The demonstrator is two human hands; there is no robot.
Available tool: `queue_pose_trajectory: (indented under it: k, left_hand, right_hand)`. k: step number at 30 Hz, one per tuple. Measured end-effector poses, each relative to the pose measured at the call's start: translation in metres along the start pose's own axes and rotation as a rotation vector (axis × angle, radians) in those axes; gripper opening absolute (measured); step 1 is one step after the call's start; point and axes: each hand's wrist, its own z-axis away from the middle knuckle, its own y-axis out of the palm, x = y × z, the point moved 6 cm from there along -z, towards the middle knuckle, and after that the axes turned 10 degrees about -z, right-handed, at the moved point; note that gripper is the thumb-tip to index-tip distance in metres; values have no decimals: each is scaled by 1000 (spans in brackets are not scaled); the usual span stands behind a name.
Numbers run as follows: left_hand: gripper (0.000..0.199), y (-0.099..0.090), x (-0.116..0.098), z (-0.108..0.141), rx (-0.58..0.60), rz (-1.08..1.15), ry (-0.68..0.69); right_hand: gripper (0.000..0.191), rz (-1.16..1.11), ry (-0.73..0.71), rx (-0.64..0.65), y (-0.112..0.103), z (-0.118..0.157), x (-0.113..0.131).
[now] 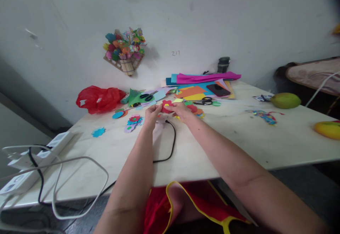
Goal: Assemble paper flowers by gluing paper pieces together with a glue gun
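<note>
Between my two hands is a red paper flower (pixel 167 106) with a yellow centre, held up above the table. My left hand (pixel 153 114) pinches its left edge. On the other side my right hand (pixel 180 110) grips its right edge with the fingers closed. Below the hands a small whitish device (pixel 160 118) with a black cord (pixel 174 138) is partly hidden. Paper flowers (pixel 134 120) in lilac, blue and red lie left of my left hand. More cut flowers (pixel 197 111) in orange, red and yellow sit behind my right hand.
Coloured paper sheets (pixel 195 91), black scissors (pixel 207 101), more scissors (pixel 147 96) and a phone (pixel 218 90) lie at the back. A red plastic bag (pixel 99 99) stands back left. Power strips (pixel 57 142) with loose cables occupy the left edge; mangoes (pixel 285 100) are at right.
</note>
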Motion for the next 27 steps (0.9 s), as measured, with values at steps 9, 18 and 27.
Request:
queue_pose_trajectory:
  k: [9, 18, 27]
  left_hand:
    - [41, 2, 4, -5, 38, -39, 55]
    - [38, -2, -1, -2, 13, -31, 38]
    - [35, -15, 0, -8, -72, -151, 75]
  right_hand:
    - [13, 6, 9, -75, -1, 2, 1]
    - [18, -41, -35, -64, -4, 3, 6]
    - [23, 15, -93, -98, -8, 3, 10]
